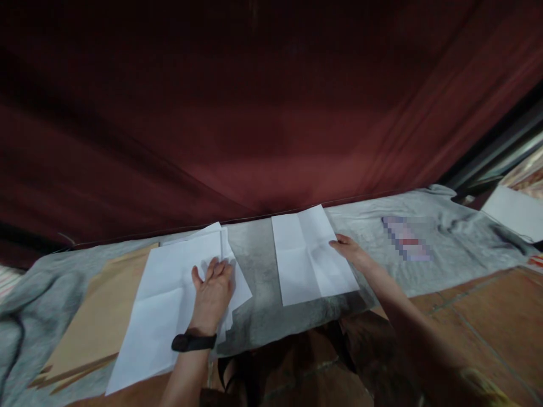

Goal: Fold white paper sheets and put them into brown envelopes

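My left hand (212, 291) lies flat, fingers together and stretched out, on a stack of white paper sheets (165, 299); a black band sits on its wrist. My right hand (350, 250) rests at the right edge of a single creased white sheet (307, 257), fingertips touching the paper, nothing gripped. Both papers lie on a grey cloth (258, 271) spread over the surface.
A brown envelope or card (99, 316) sits under the left stack. A dark red curtain (254, 113) hangs right behind the cloth. Another white sheet (515, 212) lies at the far right. Reddish tile floor (479, 316) shows at the lower right.
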`<action>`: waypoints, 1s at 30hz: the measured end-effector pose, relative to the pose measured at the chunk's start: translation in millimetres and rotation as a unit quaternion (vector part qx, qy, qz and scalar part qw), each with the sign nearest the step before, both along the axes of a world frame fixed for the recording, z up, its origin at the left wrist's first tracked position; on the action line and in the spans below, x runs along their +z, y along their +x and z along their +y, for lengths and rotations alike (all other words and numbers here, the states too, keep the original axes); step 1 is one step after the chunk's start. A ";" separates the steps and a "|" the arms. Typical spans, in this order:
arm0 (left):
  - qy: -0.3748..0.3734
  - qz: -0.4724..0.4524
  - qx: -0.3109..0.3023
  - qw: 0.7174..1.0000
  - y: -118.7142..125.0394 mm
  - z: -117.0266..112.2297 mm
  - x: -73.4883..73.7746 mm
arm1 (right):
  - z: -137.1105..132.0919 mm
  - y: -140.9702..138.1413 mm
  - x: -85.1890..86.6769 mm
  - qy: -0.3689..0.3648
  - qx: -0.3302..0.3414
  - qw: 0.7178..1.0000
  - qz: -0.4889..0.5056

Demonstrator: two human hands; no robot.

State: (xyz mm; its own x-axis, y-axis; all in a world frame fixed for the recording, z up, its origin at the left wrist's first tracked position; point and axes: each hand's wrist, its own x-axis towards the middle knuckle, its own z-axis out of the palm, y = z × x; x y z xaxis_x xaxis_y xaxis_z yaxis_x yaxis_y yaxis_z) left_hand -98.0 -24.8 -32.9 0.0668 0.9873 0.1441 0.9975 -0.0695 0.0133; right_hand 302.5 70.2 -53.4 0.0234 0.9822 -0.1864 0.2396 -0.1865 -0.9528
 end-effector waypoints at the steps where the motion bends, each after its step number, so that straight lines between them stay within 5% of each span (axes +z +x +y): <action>1: 0.004 -0.003 0.005 1.000 -1.1 0.5 0.2 | 1.5 0.0 -1.4 -0.003 0.003 1.000 -0.005; 6: 0.031 -0.078 -0.033 0.996 28.6 4.0 -1.3 | -1.1 -1.8 -3.0 -0.029 0.034 0.997 0.056; 13: -0.026 -0.276 -0.054 0.959 93.0 9.4 -15.3 | -11.1 -8.2 -5.1 -0.082 0.027 0.992 0.092; 22: -0.057 -0.408 0.060 0.909 112.5 19.1 -24.3 | -13.3 -0.5 -9.3 -0.080 0.027 0.996 0.017; 30: -0.083 -0.398 0.090 0.909 122.5 20.6 -21.9 | -10.0 0.5 -12.8 -0.053 0.069 0.996 -0.035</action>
State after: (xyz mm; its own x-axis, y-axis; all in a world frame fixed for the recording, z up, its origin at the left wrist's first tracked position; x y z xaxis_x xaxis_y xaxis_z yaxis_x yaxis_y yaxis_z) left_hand 24.5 -4.2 -54.9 -0.1580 0.9846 -0.0750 0.6616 0.1619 0.7321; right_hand 303.0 60.2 -66.1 -0.0948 0.9518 -0.2917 0.3345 -0.2456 -0.9098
